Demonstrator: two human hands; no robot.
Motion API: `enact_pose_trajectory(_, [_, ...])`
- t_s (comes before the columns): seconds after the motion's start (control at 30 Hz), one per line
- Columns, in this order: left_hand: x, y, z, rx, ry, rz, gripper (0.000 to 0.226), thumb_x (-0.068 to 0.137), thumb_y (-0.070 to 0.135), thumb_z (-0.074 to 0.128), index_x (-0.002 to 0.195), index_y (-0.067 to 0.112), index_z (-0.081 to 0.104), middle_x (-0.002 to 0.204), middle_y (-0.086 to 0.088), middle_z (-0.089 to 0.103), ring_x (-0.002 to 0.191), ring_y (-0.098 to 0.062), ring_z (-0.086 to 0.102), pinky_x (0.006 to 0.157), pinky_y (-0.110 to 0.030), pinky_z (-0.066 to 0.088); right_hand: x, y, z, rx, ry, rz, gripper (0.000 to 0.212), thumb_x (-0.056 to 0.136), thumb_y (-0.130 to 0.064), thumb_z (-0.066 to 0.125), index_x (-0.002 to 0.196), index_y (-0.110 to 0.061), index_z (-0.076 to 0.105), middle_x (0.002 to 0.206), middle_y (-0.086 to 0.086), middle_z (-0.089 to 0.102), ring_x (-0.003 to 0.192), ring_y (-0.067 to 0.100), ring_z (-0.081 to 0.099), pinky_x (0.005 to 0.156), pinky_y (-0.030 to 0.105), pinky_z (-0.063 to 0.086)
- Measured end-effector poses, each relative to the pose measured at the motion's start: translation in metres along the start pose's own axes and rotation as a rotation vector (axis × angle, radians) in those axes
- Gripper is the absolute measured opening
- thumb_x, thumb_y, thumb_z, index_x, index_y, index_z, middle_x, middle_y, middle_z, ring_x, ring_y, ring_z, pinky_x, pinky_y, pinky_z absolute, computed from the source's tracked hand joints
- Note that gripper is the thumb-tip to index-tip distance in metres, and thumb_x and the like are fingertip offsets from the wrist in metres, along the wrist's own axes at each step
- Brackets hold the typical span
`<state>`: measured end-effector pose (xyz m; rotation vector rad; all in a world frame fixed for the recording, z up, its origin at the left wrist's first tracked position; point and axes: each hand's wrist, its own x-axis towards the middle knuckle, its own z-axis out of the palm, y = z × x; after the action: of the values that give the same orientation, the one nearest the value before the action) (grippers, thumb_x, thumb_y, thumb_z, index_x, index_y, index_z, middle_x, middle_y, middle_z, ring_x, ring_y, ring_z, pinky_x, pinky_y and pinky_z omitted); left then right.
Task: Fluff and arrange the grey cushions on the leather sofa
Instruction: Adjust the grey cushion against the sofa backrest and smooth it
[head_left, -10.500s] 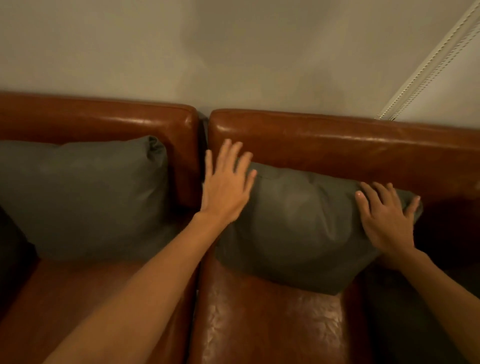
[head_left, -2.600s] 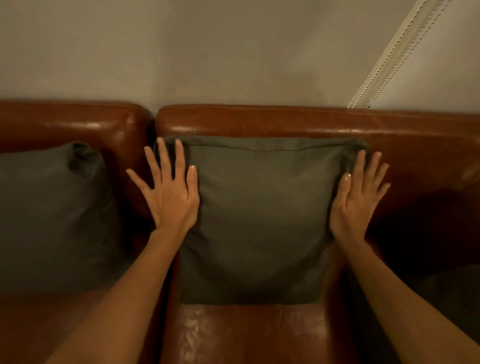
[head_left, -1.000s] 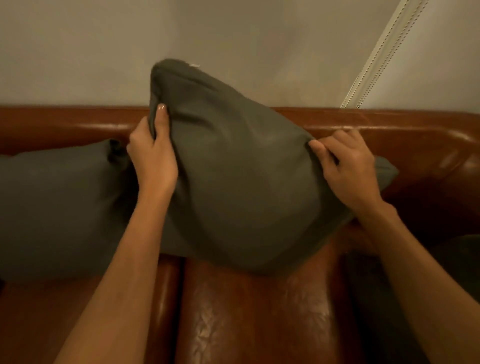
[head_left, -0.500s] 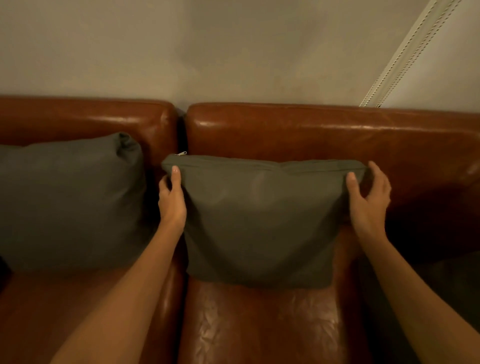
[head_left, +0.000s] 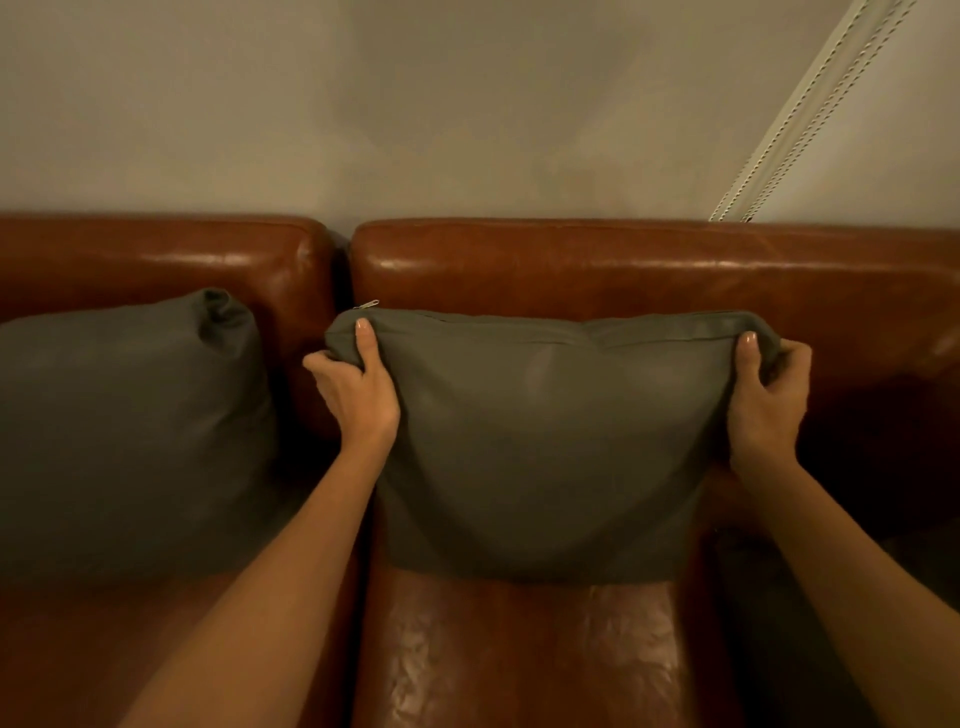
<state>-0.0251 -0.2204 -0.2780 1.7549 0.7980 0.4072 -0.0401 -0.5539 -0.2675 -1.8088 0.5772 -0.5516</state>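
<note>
We held the right-hand cushion upright against the right backrest section of the sofa, its lower edge resting on the seat. Our left hand gripped the cushion's upper left corner, thumb laid over the front face and fingers curled behind the fabric. Our right hand gripped the upper right corner in the same manner, thumb in front, fingers wrapped round the edge. Both corners were bunched slightly under the grip, and the top seam ran nearly level between the hands, below the top of the backrest. A small zip pull stood out at the upper left corner, just above our left thumb.

The second cushion leaned against the left backrest section, apart from the held one, with the gap between the two backrest sections lying between them. Its upper right corner was puckered.

Behind the sofa rose a plain wall. A white beaded cord ran diagonally at the upper right, meeting the backrest top.
</note>
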Motion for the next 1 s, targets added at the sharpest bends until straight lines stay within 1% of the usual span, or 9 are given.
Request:
enact_pose_trajectory(0.13, [-0.014,0.004,-0.006,0.006,-0.067,0.047,0.044,0.094,0.058,0.043,0.108,0.018,0.029,0.112,-0.005,0.049,0.099,-0.018,0.052,0.084,-0.033,0.042,0.004,-0.001,-0.008,-0.003,0.112,-0.032,0.022,0.100,-0.041,0.048,0.107,-0.020,0.049,0.094,-0.016,0.051,0.095,0.009,0.053,0.081,0.026,0.044])
enact_pose_trajectory(0.27, [-0.025,-0.005,0.008,0.072,-0.111,0.085,0.044,0.094,0.057,0.043,0.105,0.017,0.030,0.113,-0.008,0.049,0.102,-0.022,0.052,0.089,-0.039,0.046,0.010,0.014,-0.017,-0.062,0.082,0.075,0.036,0.100,-0.045,0.045,0.123,-0.017,0.048,0.112,-0.007,0.053,0.106,0.013,0.053,0.090,0.033,0.046])
enact_pose_trajectory(0.4, [-0.022,-0.006,0.024,0.035,-0.001,0.065,0.043,0.094,0.056,0.045,0.102,0.016,0.031,0.108,-0.009,0.052,0.097,-0.024,0.055,0.084,-0.039,0.047,0.021,0.015,-0.015,-0.066,-0.027,0.129,0.042,0.101,-0.046,0.042,0.130,-0.015,0.045,0.122,0.000,0.052,0.111,0.016,0.052,0.091,0.035,0.045])
enact_pose_trajectory(0.5, [-0.026,-0.010,0.023,-0.032,0.063,0.077,0.040,0.095,0.053,0.047,0.103,0.016,0.033,0.105,-0.003,0.053,0.094,-0.019,0.055,0.079,-0.032,0.045,0.018,0.016,-0.016,-0.047,-0.019,0.089,0.035,0.101,-0.047,0.043,0.123,-0.020,0.048,0.112,-0.009,0.054,0.105,0.011,0.055,0.088,0.034,0.046])
enact_pose_trajectory(0.6, [-0.026,-0.013,0.025,-0.032,0.096,0.072,0.041,0.095,0.051,0.049,0.106,0.014,0.035,0.110,-0.006,0.049,0.102,-0.022,0.052,0.089,-0.036,0.045,0.015,0.019,-0.015,-0.036,-0.026,0.104,0.033,0.099,-0.052,0.043,0.121,-0.028,0.047,0.108,-0.015,0.053,0.102,0.006,0.055,0.094,0.038,0.048])
enact_pose_trajectory(0.67, [-0.026,-0.010,0.024,0.111,0.200,0.139,0.045,0.096,0.047,0.048,0.115,0.006,0.041,0.119,-0.014,0.045,0.113,-0.030,0.045,0.100,-0.041,0.036,0.013,0.018,-0.017,-0.070,0.066,0.045,0.040,0.099,-0.049,0.043,0.129,-0.023,0.044,0.124,-0.005,0.051,0.114,0.011,0.051,0.104,0.040,0.044])
enact_pose_trajectory(0.77, [-0.047,0.006,0.016,0.231,0.255,0.549,0.052,0.096,0.042,0.047,0.132,0.005,0.040,0.133,-0.021,0.040,0.126,-0.035,0.037,0.109,-0.047,0.026,-0.011,0.009,-0.018,-0.197,0.075,-0.345,0.043,0.101,-0.034,0.044,0.139,-0.014,0.040,0.144,0.010,0.037,0.142,0.018,0.028,0.119,0.034,0.021])
enact_pose_trajectory(0.9, [-0.091,-0.010,0.024,0.540,-0.210,1.509,0.062,0.091,0.055,0.048,0.144,0.027,0.031,0.145,-0.008,0.031,0.149,-0.022,0.006,0.114,-0.060,0.002,-0.044,0.027,0.002,-0.665,-0.412,-1.125,0.049,0.101,-0.044,0.038,0.147,-0.026,0.034,0.156,0.003,0.028,0.150,0.021,0.008,0.119,0.056,0.004])
enact_pose_trajectory(1.0, [-0.066,-0.031,0.035,0.821,-0.360,1.679,0.071,0.086,0.070,0.049,0.146,0.038,0.031,0.154,-0.005,0.025,0.150,-0.025,-0.001,0.110,-0.069,-0.002,-0.023,0.039,0.012,-0.851,-0.474,-1.195,0.052,0.102,-0.053,0.028,0.150,-0.034,0.027,0.159,0.002,0.024,0.150,0.022,0.012,0.118,0.056,0.003])
